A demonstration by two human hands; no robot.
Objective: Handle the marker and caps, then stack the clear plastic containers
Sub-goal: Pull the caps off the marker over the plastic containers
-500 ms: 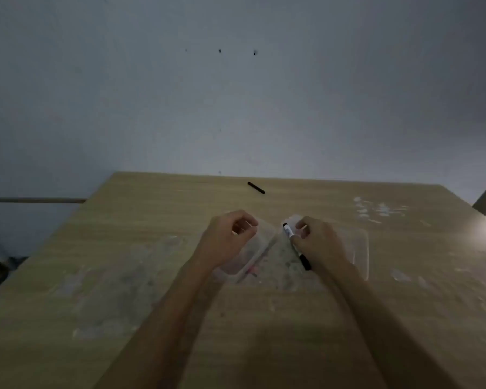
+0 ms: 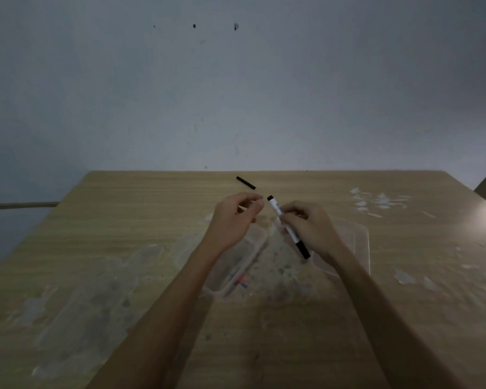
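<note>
The right hand [image 2: 309, 223] pinched the marker [image 2: 288, 227] – the left hand [image 2: 233, 217] curled, maybe holding a cap. Best to line them up straight.

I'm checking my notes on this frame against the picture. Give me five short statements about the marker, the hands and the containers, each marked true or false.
1. The right hand holds the marker. True.
2. The marker lies flat on the table. False: it is held tilted above the clear containers.
3. A loose black cap lies on the table beyond both hands. True.
4. The left hand grips the marker's lower end. False: it is beside the marker's upper tip, apart from the lower end.
5. The clear plastic containers are stacked at the table's far edge. False: they sit under the hands, side by side.
</note>
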